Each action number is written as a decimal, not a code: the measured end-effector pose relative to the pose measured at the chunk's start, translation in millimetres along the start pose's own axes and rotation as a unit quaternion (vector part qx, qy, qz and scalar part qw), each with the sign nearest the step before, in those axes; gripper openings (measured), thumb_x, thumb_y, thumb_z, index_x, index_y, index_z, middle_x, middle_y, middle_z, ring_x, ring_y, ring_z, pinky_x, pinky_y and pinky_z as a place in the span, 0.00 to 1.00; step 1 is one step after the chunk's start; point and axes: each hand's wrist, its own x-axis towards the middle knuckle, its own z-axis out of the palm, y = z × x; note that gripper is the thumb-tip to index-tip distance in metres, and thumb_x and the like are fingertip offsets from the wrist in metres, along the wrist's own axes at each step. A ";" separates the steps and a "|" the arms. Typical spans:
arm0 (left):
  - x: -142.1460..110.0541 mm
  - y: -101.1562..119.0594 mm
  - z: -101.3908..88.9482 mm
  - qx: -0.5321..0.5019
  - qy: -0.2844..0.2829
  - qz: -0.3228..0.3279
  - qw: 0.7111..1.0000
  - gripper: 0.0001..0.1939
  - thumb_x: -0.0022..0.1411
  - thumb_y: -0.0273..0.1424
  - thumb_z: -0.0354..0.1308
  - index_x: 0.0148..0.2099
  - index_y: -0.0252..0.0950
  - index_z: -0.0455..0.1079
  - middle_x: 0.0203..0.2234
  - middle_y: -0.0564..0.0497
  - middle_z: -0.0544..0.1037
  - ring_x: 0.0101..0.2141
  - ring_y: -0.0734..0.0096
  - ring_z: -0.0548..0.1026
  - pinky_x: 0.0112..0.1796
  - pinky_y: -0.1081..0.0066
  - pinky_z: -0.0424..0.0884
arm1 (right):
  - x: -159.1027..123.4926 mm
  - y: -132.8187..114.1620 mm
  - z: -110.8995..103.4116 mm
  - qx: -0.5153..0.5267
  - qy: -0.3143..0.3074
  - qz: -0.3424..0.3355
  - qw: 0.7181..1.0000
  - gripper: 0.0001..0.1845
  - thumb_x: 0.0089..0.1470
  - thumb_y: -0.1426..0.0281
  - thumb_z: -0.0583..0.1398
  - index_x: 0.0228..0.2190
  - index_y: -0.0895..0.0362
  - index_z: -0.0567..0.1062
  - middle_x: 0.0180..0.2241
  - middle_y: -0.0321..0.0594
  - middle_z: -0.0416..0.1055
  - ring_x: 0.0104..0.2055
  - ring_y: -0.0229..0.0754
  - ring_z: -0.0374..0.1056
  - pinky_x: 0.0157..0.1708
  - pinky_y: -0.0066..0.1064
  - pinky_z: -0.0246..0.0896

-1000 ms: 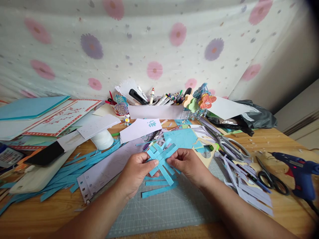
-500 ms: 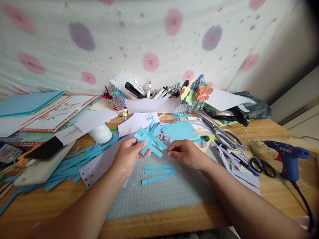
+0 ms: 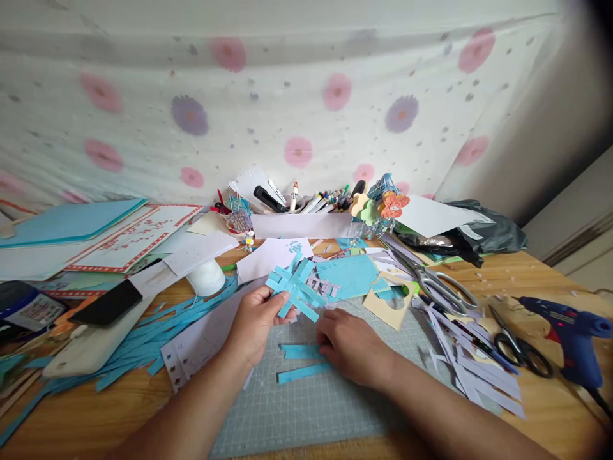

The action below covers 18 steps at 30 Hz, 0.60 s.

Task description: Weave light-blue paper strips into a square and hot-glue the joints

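Observation:
My left hand (image 3: pixel 256 319) is closed, pinching a lattice of woven blue paper strips (image 3: pixel 295 287) between thumb and fingers above the cutting mat. Several strip ends stick out from its woven middle. Lower and to the right, my right hand (image 3: pixel 354 345) rests at the mat with its fingers curled down on the right end of a loose blue paper strip (image 3: pixel 299 351). The fingertips are partly hidden beneath the hand. Another loose blue strip (image 3: pixel 302 373) lies just nearer to me, its right end by the same hand.
The grey cutting mat (image 3: pixel 287 418) lies under both hands. Blue strips (image 3: pixel 143 338) heap at left beside a phone (image 3: pixel 108 301). At right are large scissors (image 3: pixel 440 284), smaller scissors (image 3: pixel 520 351), a glue gun (image 3: pixel 569 332) and purple paper scraps (image 3: pixel 483 377). Pens (image 3: pixel 325 201) stand behind.
My right hand has let go of the woven piece and moved down to the loose strips, shifting them slightly. My left hand keeps holding the woven piece. The view has tilted down and back up.

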 end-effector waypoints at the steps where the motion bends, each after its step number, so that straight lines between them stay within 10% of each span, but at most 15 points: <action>1: -0.3 0.0 -0.2 0.001 -0.002 0.001 1.000 0.13 0.46 0.36 0.67 0.30 0.32 0.71 0.24 0.53 0.76 0.24 0.71 0.75 0.30 0.68 0.74 | -0.6 1.1 -0.6 0.014 0.004 -0.006 1.000 0.04 0.48 0.77 0.59 0.29 0.58 0.73 0.34 0.41 0.71 0.38 0.42 0.64 0.34 0.29 0.53; 8: 1.4 -2.6 -2.9 0.026 0.000 0.005 1.000 0.14 0.48 0.38 0.65 0.31 0.32 0.71 0.24 0.53 0.76 0.25 0.69 0.75 0.29 0.68 0.72 | -8.7 19.3 -16.8 0.327 -0.022 -0.075 0.942 0.02 0.51 0.74 0.59 0.26 0.58 0.70 0.26 0.34 0.65 0.27 0.34 0.59 0.28 0.24 0.53; 13: 0.2 -2.8 -1.3 0.041 -0.014 -0.010 0.999 0.14 0.48 0.38 0.65 0.33 0.33 0.72 0.26 0.51 0.78 0.25 0.68 0.76 0.30 0.68 0.72 | -2.4 23.2 -16.5 0.513 0.135 -0.045 0.846 0.11 0.53 0.64 0.60 0.29 0.58 0.68 0.26 0.33 0.61 0.28 0.32 0.56 0.29 0.24 0.53; 18: -2.4 -7.4 0.3 0.105 -0.012 0.026 0.994 0.14 0.50 0.40 0.63 0.31 0.33 0.72 0.24 0.52 0.77 0.27 0.64 0.77 0.31 0.68 0.71 | 3.2 18.2 -12.7 0.510 0.211 0.031 0.833 0.17 0.51 0.58 0.61 0.26 0.58 0.66 0.20 0.31 0.61 0.23 0.31 0.55 0.23 0.24 0.50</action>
